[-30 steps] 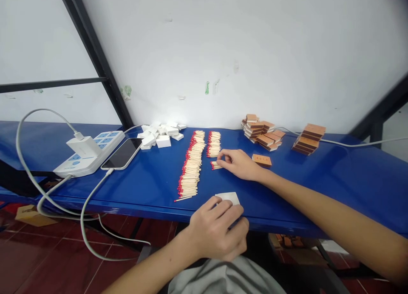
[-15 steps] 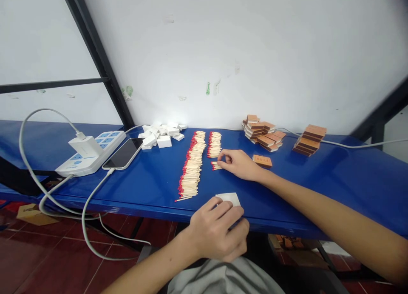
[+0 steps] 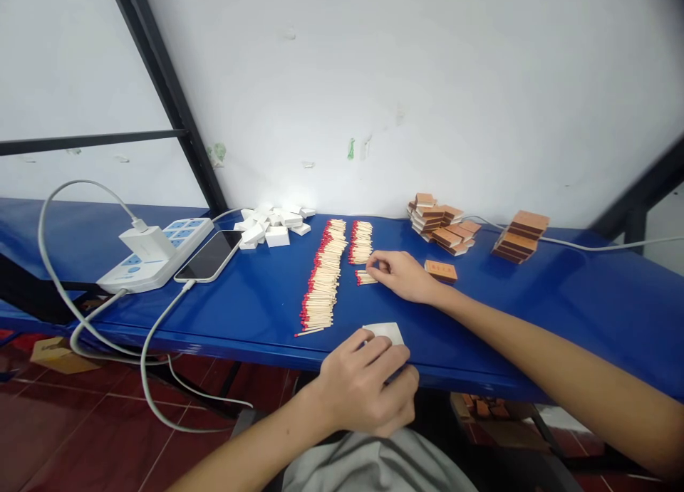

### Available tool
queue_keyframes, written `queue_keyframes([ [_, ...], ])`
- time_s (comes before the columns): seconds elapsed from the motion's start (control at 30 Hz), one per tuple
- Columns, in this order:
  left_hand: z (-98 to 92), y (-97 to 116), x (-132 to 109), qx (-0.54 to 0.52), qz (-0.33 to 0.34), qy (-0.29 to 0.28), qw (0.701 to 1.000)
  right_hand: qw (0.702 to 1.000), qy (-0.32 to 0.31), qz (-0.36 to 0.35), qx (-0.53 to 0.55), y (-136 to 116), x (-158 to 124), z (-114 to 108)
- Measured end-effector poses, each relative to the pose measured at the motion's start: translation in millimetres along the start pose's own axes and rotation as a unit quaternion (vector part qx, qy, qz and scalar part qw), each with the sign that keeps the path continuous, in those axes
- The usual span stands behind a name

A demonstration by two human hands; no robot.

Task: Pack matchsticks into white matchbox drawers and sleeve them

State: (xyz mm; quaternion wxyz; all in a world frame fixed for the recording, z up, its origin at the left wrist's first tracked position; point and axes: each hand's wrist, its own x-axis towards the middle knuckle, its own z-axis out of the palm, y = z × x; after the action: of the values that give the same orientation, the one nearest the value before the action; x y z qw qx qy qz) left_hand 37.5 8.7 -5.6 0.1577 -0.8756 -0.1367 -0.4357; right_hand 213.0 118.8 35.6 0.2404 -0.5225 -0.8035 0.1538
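My left hand [image 3: 368, 385] is closed around a white matchbox tray [image 3: 385, 330] at the table's front edge; most of the tray is hidden behind the fingers. Farther in, my right hand [image 3: 403, 275] has thumb and index finger pinched at a small group of matches [image 3: 365, 278] with red heads pointing left. The fingertips cover part of these matches. Just beyond them lies a short row of matches [image 3: 362, 241]. To the left runs a longer, thicker row of matches [image 3: 322, 278]. One closed brown matchbox [image 3: 441, 270] lies beside my right wrist.
White trays [image 3: 276, 236] are heaped at the back left. Brown matchbox sleeves [image 3: 446, 234] form a loose pile at the back, with a neater stack [image 3: 521, 236] to its right. A phone [image 3: 208, 255] on a cable and a power strip [image 3: 154, 257] occupy the left side.
The view has shifted very slightly. My right fingertips have drawn back a little, showing more of the small group of matches; my left hand keeps its hold on the tray.
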Motion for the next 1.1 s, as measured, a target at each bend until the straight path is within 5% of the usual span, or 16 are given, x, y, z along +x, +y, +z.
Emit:
queue_keyframes([
  [0.7, 0.6, 0, -1, 0.005, -0.009, 0.000, 1.000, 0.998, -0.052, -0.046, -0.008, -8, -9, -13],
  [1.1, 1.5, 0, -3, -0.028, 0.002, 0.077, 0.997, 0.995, -0.049, -0.079, -0.044, -8, -12, -13],
])
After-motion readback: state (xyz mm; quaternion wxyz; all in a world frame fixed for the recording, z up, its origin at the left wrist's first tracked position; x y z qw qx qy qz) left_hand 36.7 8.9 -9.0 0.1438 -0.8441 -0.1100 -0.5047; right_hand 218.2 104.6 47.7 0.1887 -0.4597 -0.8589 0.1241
